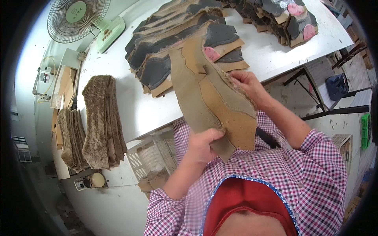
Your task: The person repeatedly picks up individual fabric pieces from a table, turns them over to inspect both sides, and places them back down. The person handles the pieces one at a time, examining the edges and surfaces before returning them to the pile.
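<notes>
Over the table's near edge I hold a stitched piece of tan leather (226, 106), cut like a boot upper, with a fuzzy lining along its right edge. My left hand (202, 145) grips its near left end, thumb on top and fingers mostly hidden underneath. On the far right edge, my right hand (248, 86) pinches the piece between thumb and fingers. Just beyond it lies a pile of overlapping fleece-lined pieces (153, 72) with dark grey and tan faces. The held piece's far end overlaps this pile in view.
On the white table (138, 108), two stacks of brown fleecy strips (100, 122) (71, 137) lie at the left. More layered pieces (283, 23) sit far right, some with pink patches. A green fan (76, 15) stands far left. Below the table edge is a pale plastic basket (147, 159).
</notes>
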`<state>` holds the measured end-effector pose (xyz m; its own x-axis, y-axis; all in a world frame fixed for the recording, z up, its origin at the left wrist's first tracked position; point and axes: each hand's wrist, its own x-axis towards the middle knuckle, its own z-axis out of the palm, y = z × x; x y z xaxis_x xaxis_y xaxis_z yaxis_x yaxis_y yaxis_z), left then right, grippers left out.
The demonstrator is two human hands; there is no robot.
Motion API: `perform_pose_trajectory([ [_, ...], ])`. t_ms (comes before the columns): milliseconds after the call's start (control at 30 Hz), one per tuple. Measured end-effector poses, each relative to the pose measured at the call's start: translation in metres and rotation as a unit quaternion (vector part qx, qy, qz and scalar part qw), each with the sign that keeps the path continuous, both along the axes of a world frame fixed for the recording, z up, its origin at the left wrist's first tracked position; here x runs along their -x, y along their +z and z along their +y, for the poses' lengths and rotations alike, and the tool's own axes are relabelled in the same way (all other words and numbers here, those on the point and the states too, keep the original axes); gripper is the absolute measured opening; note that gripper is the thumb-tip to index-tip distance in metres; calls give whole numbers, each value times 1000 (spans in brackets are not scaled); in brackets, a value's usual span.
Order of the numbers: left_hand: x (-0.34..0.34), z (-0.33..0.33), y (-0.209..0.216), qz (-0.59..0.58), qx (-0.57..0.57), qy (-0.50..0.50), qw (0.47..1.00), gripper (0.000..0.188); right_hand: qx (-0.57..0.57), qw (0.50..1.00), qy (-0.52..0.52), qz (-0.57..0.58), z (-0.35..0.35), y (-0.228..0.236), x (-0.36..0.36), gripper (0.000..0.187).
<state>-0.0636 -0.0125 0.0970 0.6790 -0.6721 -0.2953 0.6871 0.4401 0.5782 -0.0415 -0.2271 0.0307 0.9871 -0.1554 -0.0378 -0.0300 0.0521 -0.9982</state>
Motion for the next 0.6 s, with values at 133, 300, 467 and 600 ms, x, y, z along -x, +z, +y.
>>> perform_pose_trajectory([
  [133, -2, -3, -6, -12, 25, -16, 999, 62, 214, 974, -68, 9, -29, 18, 5, 22],
  [300, 4, -13, -8, -5, 4, 0, 1000, 60, 363, 890, -202, -189, -35, 85, 47, 16],
  [467, 5, -24, -7, -27, 17, 15, 999, 58, 520, 811, -98, -249, 0, 110, 97, 21],
  [600, 4, -23, -10, -57, 3, -10, 998, 61, 487, 839, -94, -223, 0, 95, 94, 21],
])
